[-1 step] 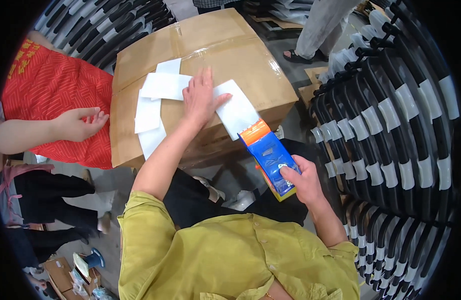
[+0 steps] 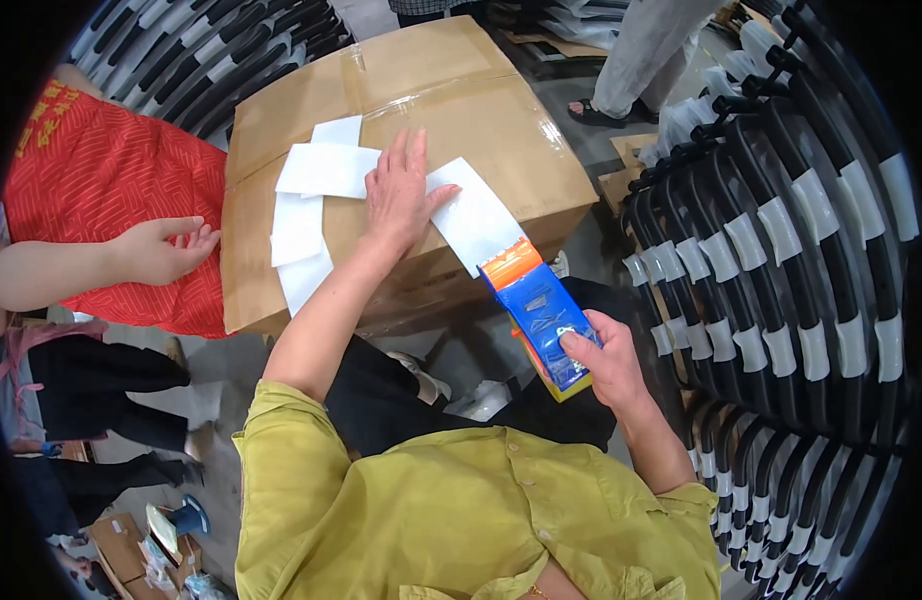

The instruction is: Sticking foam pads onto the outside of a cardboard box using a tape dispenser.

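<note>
Atop the large brown carton point(image 2: 461, 110), the wearer's left hand point(image 2: 398, 200) lies palm down, fingers extended and slightly parted, closed on nothing; its thumb rests over the upper end of a white strip point(image 2: 478, 212). This strip slants past the carton's near edge to the orange end of a blue packet point(image 2: 543, 315), held tilted just off the carton. The right hand point(image 2: 611, 365) is wrapped around the packet's lower end, thumb on top. Whether the strip continues inside the packet cannot be told. Left of the left hand, further white pieces point(image 2: 326, 170) overlap; another person's hand point(image 2: 166, 250) hangs half-open beside the carton, near red fabric point(image 2: 111, 200).

Probable faults: with only a thumb seen over it, the strip could slide or skew if the packet were drawn sharply away — or crease where it crosses the edge. A sideways sweep of the left hand could disturb the overlapping pieces.
</note>
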Tool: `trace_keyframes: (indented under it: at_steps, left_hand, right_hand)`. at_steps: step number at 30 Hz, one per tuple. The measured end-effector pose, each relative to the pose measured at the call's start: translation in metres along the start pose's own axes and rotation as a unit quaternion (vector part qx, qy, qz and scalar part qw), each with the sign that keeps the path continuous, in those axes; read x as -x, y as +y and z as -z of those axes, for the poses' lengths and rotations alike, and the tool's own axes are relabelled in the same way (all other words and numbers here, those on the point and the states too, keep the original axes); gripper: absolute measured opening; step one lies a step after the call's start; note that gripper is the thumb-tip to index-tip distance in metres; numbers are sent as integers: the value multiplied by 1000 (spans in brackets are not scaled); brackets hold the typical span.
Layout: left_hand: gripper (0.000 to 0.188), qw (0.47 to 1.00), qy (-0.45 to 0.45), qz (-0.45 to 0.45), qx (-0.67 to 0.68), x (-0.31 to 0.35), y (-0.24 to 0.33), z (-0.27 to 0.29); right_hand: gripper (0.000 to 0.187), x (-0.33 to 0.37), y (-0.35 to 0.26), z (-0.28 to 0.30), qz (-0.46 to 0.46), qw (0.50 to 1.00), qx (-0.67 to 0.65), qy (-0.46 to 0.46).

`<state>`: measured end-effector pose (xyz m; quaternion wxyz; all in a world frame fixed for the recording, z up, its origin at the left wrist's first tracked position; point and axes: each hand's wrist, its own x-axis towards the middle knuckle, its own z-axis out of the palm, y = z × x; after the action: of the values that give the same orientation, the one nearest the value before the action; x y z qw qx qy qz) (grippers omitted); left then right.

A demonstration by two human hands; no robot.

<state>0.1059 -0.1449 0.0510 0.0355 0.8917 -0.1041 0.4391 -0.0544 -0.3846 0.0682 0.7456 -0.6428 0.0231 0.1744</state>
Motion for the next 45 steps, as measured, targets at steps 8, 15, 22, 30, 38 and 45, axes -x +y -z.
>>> trace_keyframes:
  at_steps: [8, 15, 22, 30, 38, 45]
  left_hand:
    - [36, 551, -340, 507, 568, 71, 15, 71]
    - [33, 318, -305, 546, 713, 63, 69, 62]
    - [28, 390, -202, 569, 695, 38, 39, 76]
    - [11, 789, -199, -294, 502, 68, 106, 172]
    - [32, 997, -25, -73, 24, -35, -109, 107]
    - [34, 960, -192, 140, -148, -35, -240, -5]
  right_hand:
    - [36, 1, 0, 3, -7, 1000, -16, -8]
    - [29, 27, 16, 0, -6, 1000, -14, -20]
    - [26, 68, 8, -5, 11, 999, 30, -28]
    - [29, 16, 54, 3, -106, 980, -164, 42]
    - [24, 26, 58, 18, -118, 974, -176, 86]
    - [23, 15, 75, 21, -151, 974, -139, 97]
